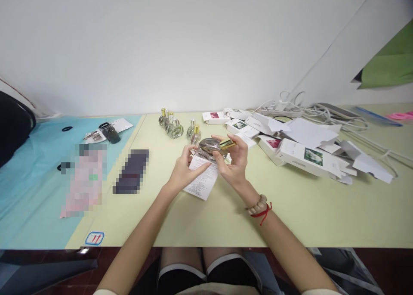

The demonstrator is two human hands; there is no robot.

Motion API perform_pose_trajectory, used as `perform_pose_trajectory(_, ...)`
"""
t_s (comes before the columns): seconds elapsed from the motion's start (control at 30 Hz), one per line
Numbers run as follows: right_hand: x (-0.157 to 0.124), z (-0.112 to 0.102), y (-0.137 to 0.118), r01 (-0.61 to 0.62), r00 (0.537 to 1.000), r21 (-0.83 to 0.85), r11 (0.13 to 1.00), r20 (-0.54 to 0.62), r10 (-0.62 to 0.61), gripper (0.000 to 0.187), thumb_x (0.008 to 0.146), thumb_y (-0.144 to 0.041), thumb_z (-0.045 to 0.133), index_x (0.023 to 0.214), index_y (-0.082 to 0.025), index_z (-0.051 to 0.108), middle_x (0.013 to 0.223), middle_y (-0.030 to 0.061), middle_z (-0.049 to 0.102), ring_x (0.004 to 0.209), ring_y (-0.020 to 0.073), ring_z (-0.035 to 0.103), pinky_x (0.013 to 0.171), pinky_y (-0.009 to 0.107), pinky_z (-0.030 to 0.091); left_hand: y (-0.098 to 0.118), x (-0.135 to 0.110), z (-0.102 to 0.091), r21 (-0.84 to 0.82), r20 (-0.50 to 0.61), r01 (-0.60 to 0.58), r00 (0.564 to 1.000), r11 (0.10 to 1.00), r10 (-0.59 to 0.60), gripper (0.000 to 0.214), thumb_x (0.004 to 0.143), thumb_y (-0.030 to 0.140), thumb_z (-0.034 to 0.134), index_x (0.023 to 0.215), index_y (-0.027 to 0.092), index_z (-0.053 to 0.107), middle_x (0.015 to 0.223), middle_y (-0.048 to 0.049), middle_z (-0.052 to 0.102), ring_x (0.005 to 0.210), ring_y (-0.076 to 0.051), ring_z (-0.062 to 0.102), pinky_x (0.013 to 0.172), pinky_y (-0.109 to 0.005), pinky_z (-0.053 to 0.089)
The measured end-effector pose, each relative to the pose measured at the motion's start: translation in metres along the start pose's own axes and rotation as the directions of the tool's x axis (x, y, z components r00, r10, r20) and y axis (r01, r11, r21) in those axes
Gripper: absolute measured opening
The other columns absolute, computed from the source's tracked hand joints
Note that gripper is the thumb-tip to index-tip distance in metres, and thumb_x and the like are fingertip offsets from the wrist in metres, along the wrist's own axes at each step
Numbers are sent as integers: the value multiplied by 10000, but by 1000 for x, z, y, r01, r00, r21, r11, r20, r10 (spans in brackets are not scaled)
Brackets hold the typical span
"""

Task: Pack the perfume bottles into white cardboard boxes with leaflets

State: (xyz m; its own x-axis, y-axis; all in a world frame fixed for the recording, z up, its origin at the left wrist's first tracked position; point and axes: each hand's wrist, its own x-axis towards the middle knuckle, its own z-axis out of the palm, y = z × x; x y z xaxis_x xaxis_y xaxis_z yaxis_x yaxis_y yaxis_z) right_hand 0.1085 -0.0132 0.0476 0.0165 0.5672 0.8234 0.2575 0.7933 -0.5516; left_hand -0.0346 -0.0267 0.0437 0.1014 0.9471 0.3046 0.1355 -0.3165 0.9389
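My right hand is closed around a clear glass perfume bottle with a gold cap, tipped on its side with the cap to the right. My left hand pinches a white printed leaflet just below the bottle, its thumb lying across the paper. The left fingertips are partly hidden behind the leaflet and bottle, so I cannot tell whether they also touch the glass. Beyond my hands, a gold-capped perfume bottle stands upright beside another. Several more round perfume bottles stand farther left.
White cartons with flower pictures lie heaped at the right, with white cables behind them. A blurred dark rectangular item and a pink packet lie left. A dark jar sits on the blue cover.
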Motion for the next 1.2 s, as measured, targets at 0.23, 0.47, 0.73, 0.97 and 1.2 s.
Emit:
perform_pose_trajectory(0.23, 2, -4, -6, 2, 997, -19, 1000, 79, 0, 480, 833, -281, 504, 1265, -245, 298, 1089, 93, 581, 994, 204, 580, 797, 370, 508, -14, -3, 2, 177, -190, -157, 963, 972, 190, 518, 571, 339, 736, 1014, 237, 488, 887, 0, 566, 662, -106, 529, 610, -204, 387)
perform_pose_trajectory(0.47, -1, 1, -10, 110, 968, -221, 969, 247, -53, 224, 825, -276, 504, 1047, -251, 521, 974, 30, 635, 904, 183, 583, 816, 365, 429, -31, 1, 8, 136, -234, -260, 929, 956, 286, 476, 576, 315, 728, 956, 236, 454, 918, -9, 534, 784, -127, 537, 720, -247, 414)
perform_pose_trajectory(0.73, -7, 8, 5, 291, 937, -402, 868, 305, -173, 103, 834, -233, 499, 796, -219, 593, 804, 9, 657, 785, 162, 545, 750, 337, 371, -54, 5, 10, 204, -273, -307, 894, 930, 355, 481, 620, 349, 700, 961, 227, 382, 940, -24, 495, 833, -144, 521, 731, -260, 411)
perform_pose_trajectory(0.97, -9, 1, 15, 202, 979, -435, 877, 105, -174, 134, 774, -230, 549, 872, -253, 637, 968, 52, 554, 923, 197, 514, 815, 375, 402, -53, 6, 6, 223, -298, -273, 895, 936, 332, 461, 649, 400, 677, 965, 231, 387, 969, -36, 502, 898, -158, 535, 756, -260, 419)
perform_pose_trajectory(1.2, -5, -1, 17, 120, 993, -444, 888, 55, -107, 212, 770, -218, 541, 960, -247, 632, 863, 46, 505, 817, 182, 497, 726, 340, 430, -54, 7, 4, 279, -335, -265, 874, 923, 352, 619, 635, 406, 701, 1123, 243, 359, 1072, -46, 510, 799, -132, 572, 660, -234, 451)
